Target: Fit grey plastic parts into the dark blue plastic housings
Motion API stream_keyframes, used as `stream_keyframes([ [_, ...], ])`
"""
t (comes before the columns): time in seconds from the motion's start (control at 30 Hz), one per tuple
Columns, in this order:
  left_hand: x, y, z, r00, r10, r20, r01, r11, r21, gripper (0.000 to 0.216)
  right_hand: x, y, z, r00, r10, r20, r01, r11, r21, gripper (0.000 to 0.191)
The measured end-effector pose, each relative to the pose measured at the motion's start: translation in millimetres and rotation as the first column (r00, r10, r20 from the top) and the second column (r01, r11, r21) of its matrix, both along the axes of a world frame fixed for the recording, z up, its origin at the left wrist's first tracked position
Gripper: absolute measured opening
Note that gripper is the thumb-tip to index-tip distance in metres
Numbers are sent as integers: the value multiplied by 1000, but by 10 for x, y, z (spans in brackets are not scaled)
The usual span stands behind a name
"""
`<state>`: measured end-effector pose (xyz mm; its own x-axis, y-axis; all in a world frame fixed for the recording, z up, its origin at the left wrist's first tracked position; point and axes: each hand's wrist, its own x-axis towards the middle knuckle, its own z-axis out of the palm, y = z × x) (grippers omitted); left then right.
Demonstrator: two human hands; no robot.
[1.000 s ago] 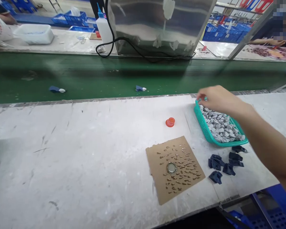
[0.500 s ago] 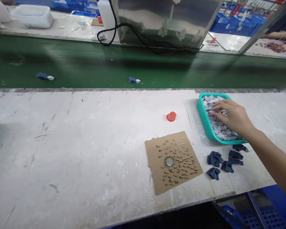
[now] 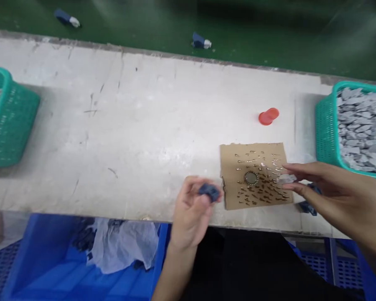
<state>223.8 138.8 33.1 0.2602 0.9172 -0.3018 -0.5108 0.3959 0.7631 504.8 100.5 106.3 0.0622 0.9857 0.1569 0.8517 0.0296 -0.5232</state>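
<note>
My left hand (image 3: pixel 191 211) is at the table's near edge, fingers pinched on a dark blue plastic part (image 3: pixel 209 192). My right hand (image 3: pixel 335 194) hovers over the right side of a brown cardboard square (image 3: pixel 235 161), holding a small grey-white part (image 3: pixel 285 179) between thumb and fingers. The cardboard carries several small brass pins and a round metal cap (image 3: pixel 251 178). More dark blue parts (image 3: pixel 307 207) lie under my right hand, mostly hidden. A teal basket (image 3: pixel 324 129) of grey parts stands at the right.
An orange cap (image 3: pixel 268 116) lies beyond the cardboard. Another teal basket (image 3: pixel 9 125) stands at the left edge. Two blue-and-white assembled pieces (image 3: pixel 201 42) ride the green conveyor belt (image 3: pixel 269 37) behind. Blue crates (image 3: pixel 50 259) with a plastic bag sit below the table.
The view has tilted down and shifted. My right hand left the right basket with a grey part and came over the cardboard. My left hand came into view holding a blue part.
</note>
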Motion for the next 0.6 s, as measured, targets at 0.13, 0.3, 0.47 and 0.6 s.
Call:
stream_keyframes([
  [0.13,371,7,95,963,-70,260,121,975,-184,36,-224,-48,-98,973,140,185,-159,983,88,63],
  [0.3,345,-5,156,947,-83,309,158,961,-226,26,-283,28,-177,953,229,201,-253,962,103,73],
  [0.47,333,7,133,932,-81,354,175,954,-242,24,-283,89,-228,927,284,244,-305,951,55,66],
  [0.6,351,13,146,928,-78,364,173,956,-236,28,-328,53,-181,953,218,211,-223,975,-1,34],
])
